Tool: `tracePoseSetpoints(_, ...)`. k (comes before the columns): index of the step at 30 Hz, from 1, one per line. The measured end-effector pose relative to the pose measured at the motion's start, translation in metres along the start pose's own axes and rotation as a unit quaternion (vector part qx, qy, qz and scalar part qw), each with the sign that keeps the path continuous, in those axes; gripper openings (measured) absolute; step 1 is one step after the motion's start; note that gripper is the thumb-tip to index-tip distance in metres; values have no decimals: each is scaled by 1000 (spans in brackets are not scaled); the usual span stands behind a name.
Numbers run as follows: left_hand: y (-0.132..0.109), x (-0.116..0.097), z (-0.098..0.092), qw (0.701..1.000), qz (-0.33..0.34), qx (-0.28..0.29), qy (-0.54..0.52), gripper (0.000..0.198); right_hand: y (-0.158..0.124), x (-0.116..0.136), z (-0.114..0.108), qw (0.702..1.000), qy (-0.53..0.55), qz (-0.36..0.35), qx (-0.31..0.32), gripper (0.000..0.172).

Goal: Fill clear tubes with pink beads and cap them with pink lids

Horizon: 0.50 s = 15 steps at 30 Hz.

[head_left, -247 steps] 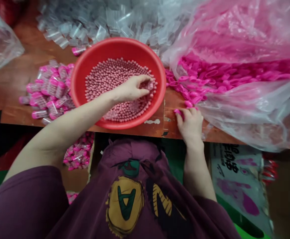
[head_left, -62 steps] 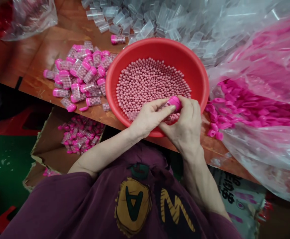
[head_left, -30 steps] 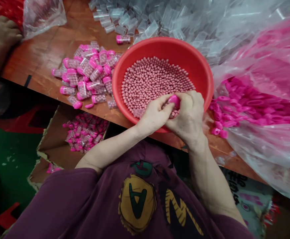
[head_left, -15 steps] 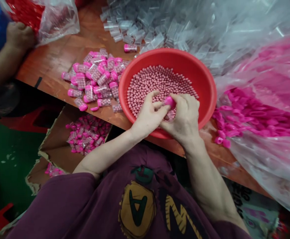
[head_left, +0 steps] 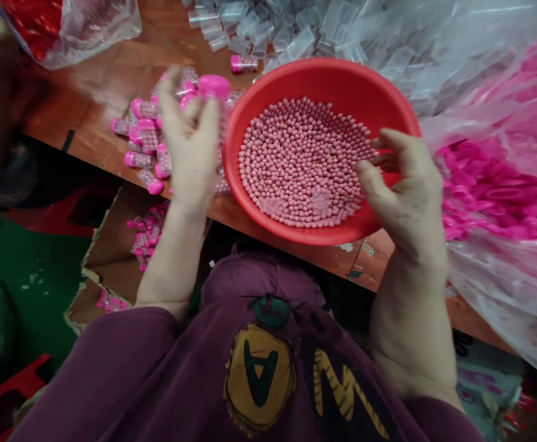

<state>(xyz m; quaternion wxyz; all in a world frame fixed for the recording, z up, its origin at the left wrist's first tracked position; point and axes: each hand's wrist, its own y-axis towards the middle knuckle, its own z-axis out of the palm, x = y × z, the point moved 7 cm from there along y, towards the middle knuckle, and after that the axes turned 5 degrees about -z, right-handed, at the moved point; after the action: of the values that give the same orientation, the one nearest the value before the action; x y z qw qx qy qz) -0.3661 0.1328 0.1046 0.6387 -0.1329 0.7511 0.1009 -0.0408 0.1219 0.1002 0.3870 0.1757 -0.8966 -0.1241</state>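
My left hand (head_left: 188, 138) is raised at the bowl's far left rim, fingers closed around a transparent vial with a bright pink cap (head_left: 214, 86). Motion blur hides how much of the vial is filled. My right hand (head_left: 404, 181) hovers at the right side of the red plastic bowl (head_left: 388, 104), fingers spread and holding nothing. Its fingertips are just above the pink beads (head_left: 300, 162) that fill the bowl's bottom. A few small transparent plastic pieces lie among the beads.
Filled pink-capped vials (head_left: 144, 132) lie heaped on the wooden table (head_left: 112, 58) at left. Transparent vials (head_left: 273, 31) cover the far side. Pink caps (head_left: 494, 184) sit in a plastic bag at right. A cardboard box (head_left: 107, 258) stands below the table edge.
My hands have moved apart from their position together over the bowl. The left hand has lifted the capped vial up and left; the right hand has let go and moved right.
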Motion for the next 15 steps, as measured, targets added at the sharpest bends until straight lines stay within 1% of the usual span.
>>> tracePoseSetpoints(1,7,-10,-25,989,90,-114,30,47,-1,-5,-2,1000,-15,11,12,39)
tracePoseSetpoints(2,8,-20,-37,968,166,-177,61,47,-1,-7,1,999,-29,11,44,32)
tracePoseSetpoints(3,4,-29,-40,947,228,-211,76,43,-3,-7,8,995,-49,5,90,31)
tracePoseSetpoints(4,-1,-36,-32,937,271,-203,85,37,-4,-7,18,987,-77,-2,141,33)
tracePoseSetpoints(5,-7,-42,-16,941,288,-155,92,32,-7,-8,28,975,-113,-8,193,36)
tracePoseSetpoints(6,-12,-45,5,953,276,-78,101,28,-9,-9,39,959,-147,-11,241,39)
tracePoseSetpoints(7,-18,-44,29,964,246,6,102,25,-12,-10,47,944,-174,-11,279,39)
tracePoseSetpoints(8,-25,-38,54,971,194,98,104,22,-14,-11,53,934,-186,-8,306,37)
tracePoseSetpoints(9,-33,-31,75,970,143,168,99,20,-15,-12,56,931,-182,-5,316,35)
tracePoseSetpoints(10,-40,-22,91,967,94,219,92,17,-15,-11,56,938,-166,-6,304,35)
tracePoseSetpoints(11,-45,-14,103,964,49,247,84,15,-13,-10,53,952,-139,-6,273,37)
tracePoseSetpoints(13,-48,3,113,967,-41,246,43,16,-10,-8,40,983,-60,11,172,42)
tracePoseSetpoints(14,-49,11,116,966,-94,240,7,19,-10,-9,34,993,-9,26,116,40)
tracePoseSetpoints(15,-51,18,120,958,-149,243,-38,23,-11,-9,30,996,43,41,69,37)
